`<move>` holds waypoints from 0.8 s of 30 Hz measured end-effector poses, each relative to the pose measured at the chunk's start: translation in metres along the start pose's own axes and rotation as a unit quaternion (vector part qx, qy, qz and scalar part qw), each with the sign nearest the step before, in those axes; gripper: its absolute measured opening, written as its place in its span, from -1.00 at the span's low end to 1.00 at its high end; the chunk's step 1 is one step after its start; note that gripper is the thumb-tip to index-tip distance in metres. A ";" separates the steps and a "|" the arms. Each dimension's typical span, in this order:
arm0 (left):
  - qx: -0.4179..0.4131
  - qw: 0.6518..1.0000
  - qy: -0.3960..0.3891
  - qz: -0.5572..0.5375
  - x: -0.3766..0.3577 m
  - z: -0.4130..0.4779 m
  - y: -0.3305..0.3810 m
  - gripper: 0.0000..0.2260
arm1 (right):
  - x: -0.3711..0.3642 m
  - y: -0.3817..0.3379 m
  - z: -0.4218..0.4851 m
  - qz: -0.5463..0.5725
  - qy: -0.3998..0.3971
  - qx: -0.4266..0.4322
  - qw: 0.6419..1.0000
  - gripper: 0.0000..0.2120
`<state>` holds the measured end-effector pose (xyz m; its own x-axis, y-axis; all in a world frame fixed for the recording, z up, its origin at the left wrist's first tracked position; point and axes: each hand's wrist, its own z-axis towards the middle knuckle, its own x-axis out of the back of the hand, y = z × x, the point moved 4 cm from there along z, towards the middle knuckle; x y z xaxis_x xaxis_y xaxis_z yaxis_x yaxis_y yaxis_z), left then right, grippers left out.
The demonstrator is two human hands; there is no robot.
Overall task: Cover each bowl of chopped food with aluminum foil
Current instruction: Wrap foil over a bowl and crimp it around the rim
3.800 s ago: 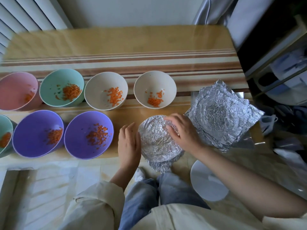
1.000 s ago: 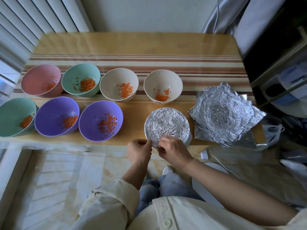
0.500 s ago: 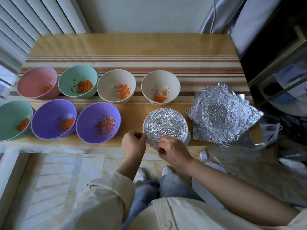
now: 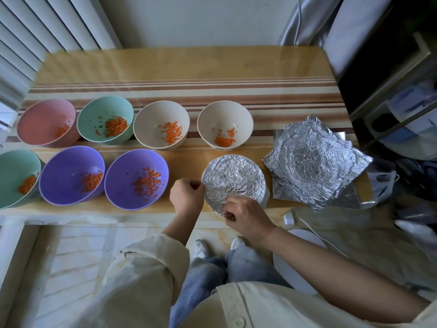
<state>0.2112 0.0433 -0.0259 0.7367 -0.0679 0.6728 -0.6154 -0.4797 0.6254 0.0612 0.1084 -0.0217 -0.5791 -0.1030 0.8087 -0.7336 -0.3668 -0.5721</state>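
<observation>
Nearest, the right hand (image 4: 246, 216) pinches the crimped foil at the near rim of the foil-covered bowl (image 4: 234, 178), thumb and fingertips closed on the edge. The left hand (image 4: 188, 195), fingers curled, grips the same foil at the left rim. That bowl sits at the near edge of the surface (image 4: 189, 65), just right of a purple bowl (image 4: 137, 178). The foil looks thin, light and crease-holding, likely to tear if tugged, so the overhang at the rim is the place to take hold, folding it down bit by bit. The bowl probably weighs little and could slide, so one hand should steady it. Being round, it has no long axis – its mouth faces straight up, the foil lying level across it. Just to its right lies the stack of foil sheets (image 4: 314, 162), roughly square, flat, dented in the middle, one corner pointing right. Farther off and to the left stand the open bowls of chopped orange food – among them a white bowl (image 4: 224, 124) – all mouth-up
</observation>
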 end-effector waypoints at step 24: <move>0.069 0.987 -0.033 -0.139 -0.011 -0.041 -0.022 -0.75 | -0.004 0.000 0.006 -0.011 0.024 -0.038 0.999 -0.79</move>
<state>0.2054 0.0899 -0.0305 0.8913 0.0288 0.4524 -0.3458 -0.6021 0.7196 0.0662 0.1032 -0.0243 -0.5772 -0.0511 0.8150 -0.7702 -0.2974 -0.5642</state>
